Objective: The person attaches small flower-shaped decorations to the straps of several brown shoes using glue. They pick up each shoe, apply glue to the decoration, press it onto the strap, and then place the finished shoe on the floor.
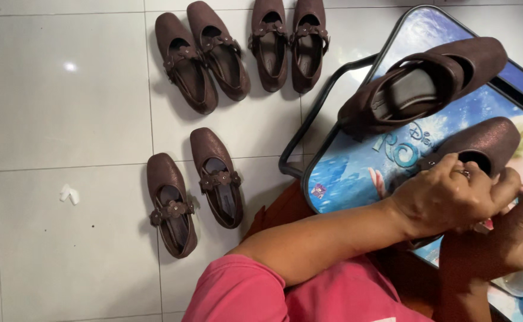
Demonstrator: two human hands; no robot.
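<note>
The head camera looks down on a small folding worktop (357, 173) with a glossy blue cartoon-printed top and a black tube frame, set over the person's lap above a pink garment (309, 295).

On the worktop lie 2 dark brown, square-toed, matte leather-look flat shoes. The farther shoe (428, 80) rests on its side near the top edge, opening toward the camera, apart from the hands; lying there it leaves the near part of the worktop free for the hands. The nearer shoe (482, 143) lies just in front of the hands with its toe pointing up and right.

The left hand (446, 197) sits over the heel end of this nearer shoe, fingers curled and pressed together around its rim, so the shoe is held steady against the worktop. The right hand (506, 238) comes in from below at the frame's right edge, touching the left hand; its fingers look bent inward, but what they pinch I cannot tell, since the left hand covers it.

On the pale grey tiled floor (65, 119) to the left stand 3 pairs of matching brown shoes with flower-trimmed straps: 2 pairs (243, 50) in a row at the top and 1 pair (193, 188) nearer the knee, grouped together, well apart from the worktop. A small white scrap (69, 194) lies on the tiles.
</note>
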